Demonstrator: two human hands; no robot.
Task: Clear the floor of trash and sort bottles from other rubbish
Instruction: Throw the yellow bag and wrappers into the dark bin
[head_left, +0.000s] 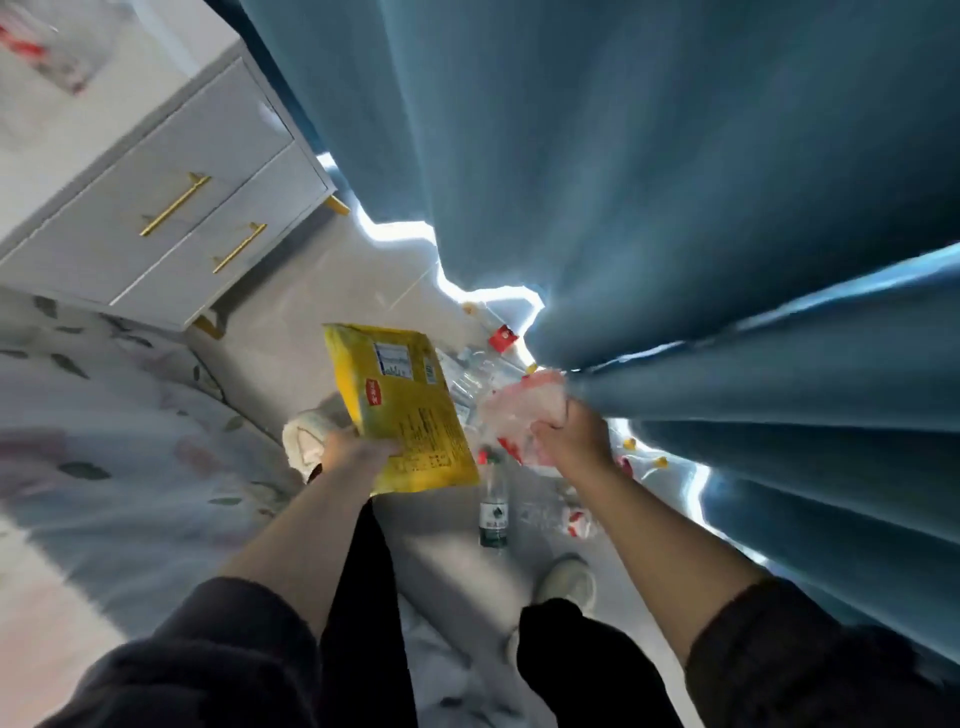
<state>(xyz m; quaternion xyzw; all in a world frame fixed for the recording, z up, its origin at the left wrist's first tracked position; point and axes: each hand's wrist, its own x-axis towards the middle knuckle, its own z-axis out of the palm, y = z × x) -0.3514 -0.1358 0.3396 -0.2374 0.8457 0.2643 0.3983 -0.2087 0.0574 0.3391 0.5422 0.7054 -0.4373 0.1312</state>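
Grey floor (291, 332) runs between the flowered bed (104, 415) and a blue curtain (623, 156), with a white cabinet (171, 208) at the far left. My left hand (353, 452) grips a flat yellow packet (405, 410) by its lower edge, held tilted above the floor. My right hand (571, 441) has its fingers curled tight round a crumpled clear-and-red plastic bag (524, 410), just beside the curtain's hem. Below and between my hands a green-labelled bottle (492, 512) lies on the floor. More clear bottles (467, 364) lie scattered along the curtain's foot beyond the packet.
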